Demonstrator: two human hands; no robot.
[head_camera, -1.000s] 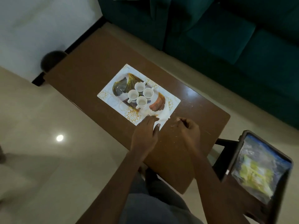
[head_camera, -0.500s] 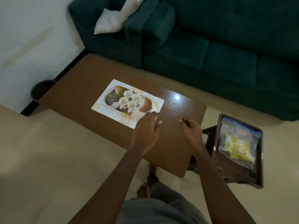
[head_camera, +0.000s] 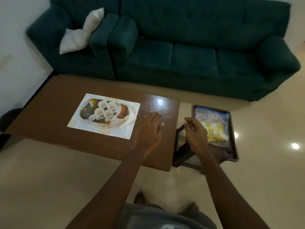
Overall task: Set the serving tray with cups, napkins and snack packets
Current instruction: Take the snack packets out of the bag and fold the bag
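Note:
A patterned white serving tray (head_camera: 85, 126) lies on the brown coffee table (head_camera: 54, 95). Several small white cups (head_camera: 105, 109) stand grouped in its middle, and a white napkin (head_camera: 129, 119) lies at its right end. My left hand (head_camera: 149, 129) rests flat on the table just right of the tray, fingers apart, holding nothing. My right hand (head_camera: 195, 131) hovers past the table's right edge, fingers loosely curled with nothing in them. To its right a clear bag of yellow snack packets (head_camera: 212, 129) lies in a dark brown tray (head_camera: 232, 146).
A dark green sofa (head_camera: 181, 47) with a white pillow (head_camera: 80, 35) runs along the far side. The dark tray sits on a low dark stool (head_camera: 183, 151) beside the table. My bare feet (head_camera: 139, 197) stand on the pale glossy floor.
The view has lifted and pulled back, revealing the sofa. My left hand slid right, off the napkin and tray corner. My right hand moved right, past the table's edge toward the snack bag.

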